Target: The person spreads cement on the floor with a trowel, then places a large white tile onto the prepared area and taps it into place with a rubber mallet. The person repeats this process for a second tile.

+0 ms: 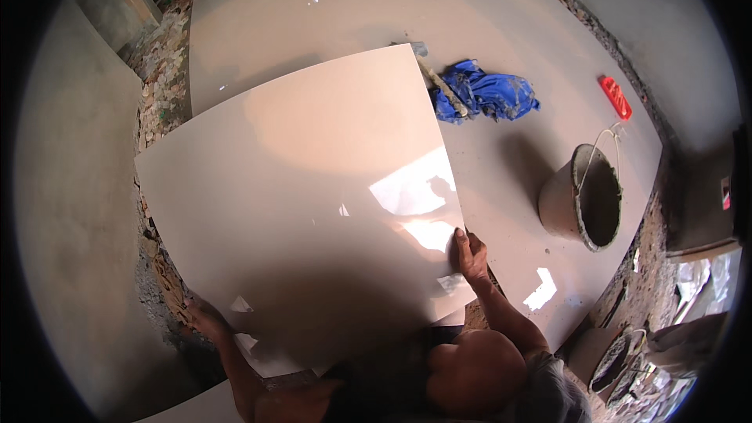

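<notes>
With the right hand [471, 257], gripping the right edge of a large glossy pale panel [305, 164], thumb uppermost; with the left hand [202, 319], reaching to the lower left edge, impossible to tell whether closing on it. Holding the panel across mid-view, left of a crumpled blue sheet [505, 95] and a grimy bucket [559, 200].

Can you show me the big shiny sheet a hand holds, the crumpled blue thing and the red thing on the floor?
Shiny sheet [305, 196]: head view, middle of its top face.
Blue thing [495, 94]: head view, middle of its crumples.
Red thing [616, 98]: head view, middle of its top.
</notes>
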The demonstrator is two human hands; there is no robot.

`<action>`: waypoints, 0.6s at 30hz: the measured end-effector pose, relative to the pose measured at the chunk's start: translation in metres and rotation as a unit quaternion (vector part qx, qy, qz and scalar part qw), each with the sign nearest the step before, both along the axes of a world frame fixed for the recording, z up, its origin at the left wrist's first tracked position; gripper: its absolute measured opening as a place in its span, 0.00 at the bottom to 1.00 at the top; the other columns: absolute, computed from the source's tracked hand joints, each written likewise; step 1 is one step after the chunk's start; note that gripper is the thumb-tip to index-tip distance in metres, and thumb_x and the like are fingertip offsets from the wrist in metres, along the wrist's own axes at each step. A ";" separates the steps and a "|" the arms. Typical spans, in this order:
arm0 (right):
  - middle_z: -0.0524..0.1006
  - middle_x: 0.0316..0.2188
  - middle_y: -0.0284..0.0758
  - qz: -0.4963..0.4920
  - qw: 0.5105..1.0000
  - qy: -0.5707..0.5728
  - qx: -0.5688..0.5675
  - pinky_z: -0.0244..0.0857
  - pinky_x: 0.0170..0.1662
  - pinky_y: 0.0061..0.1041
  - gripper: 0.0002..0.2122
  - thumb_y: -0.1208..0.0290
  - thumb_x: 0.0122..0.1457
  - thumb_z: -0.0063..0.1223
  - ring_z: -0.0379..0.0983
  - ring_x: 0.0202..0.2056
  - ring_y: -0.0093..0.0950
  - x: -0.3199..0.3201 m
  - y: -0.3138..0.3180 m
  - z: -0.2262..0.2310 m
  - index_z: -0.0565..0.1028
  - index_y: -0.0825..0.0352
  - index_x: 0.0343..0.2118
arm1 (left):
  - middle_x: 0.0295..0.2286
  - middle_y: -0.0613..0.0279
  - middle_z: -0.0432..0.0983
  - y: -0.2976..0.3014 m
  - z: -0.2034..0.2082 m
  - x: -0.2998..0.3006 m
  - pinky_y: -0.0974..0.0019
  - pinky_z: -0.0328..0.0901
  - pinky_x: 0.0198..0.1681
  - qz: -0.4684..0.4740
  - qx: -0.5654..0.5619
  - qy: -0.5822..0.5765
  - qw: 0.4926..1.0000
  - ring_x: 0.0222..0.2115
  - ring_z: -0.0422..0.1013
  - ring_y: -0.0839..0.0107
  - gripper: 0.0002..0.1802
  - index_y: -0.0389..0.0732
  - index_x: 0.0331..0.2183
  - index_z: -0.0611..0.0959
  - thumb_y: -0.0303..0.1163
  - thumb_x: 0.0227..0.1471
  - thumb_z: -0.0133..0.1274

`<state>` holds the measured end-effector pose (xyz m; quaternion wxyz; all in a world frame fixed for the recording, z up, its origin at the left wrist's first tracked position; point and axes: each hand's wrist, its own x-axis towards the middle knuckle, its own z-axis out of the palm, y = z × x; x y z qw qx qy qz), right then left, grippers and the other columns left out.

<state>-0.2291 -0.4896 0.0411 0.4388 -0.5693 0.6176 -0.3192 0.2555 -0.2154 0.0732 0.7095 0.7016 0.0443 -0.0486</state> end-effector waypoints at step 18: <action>0.72 0.45 0.54 -0.108 0.784 -0.005 -0.611 0.60 0.52 0.33 0.32 0.50 0.59 0.46 0.69 0.49 0.41 0.077 -0.312 0.299 0.64 0.75 0.55 | 0.47 0.48 0.67 -0.014 0.062 -0.013 0.58 0.55 0.54 -0.022 -0.003 -0.046 0.999 0.47 0.63 0.58 0.39 0.27 0.47 0.72 0.59 0.57 0.36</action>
